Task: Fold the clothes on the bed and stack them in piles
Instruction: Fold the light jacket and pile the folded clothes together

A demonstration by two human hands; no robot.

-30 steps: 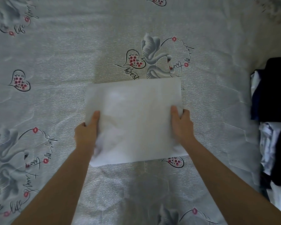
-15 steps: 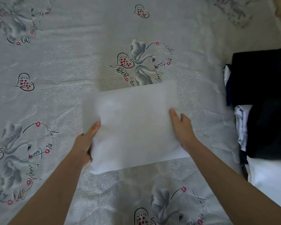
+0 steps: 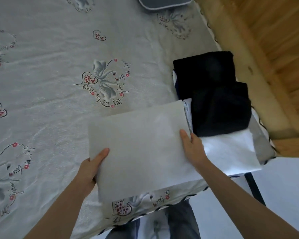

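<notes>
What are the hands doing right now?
Left hand: grips the left edge of the folded white garment.
Right hand: grips its right edge.

The folded white garment [image 3: 138, 145] is matt, smooth cloth, pale and free of creases across its top. The bedsheet [image 3: 47, 87] under it is a thin printed fabric with a faint sheen and fine wrinkles, while the dark folded clothes [image 3: 214, 94] at the right look soft, matt and slightly fuzzy. At far right, the wooden floor [image 3: 274, 40] shows grained, lightly glossy boards.
</notes>
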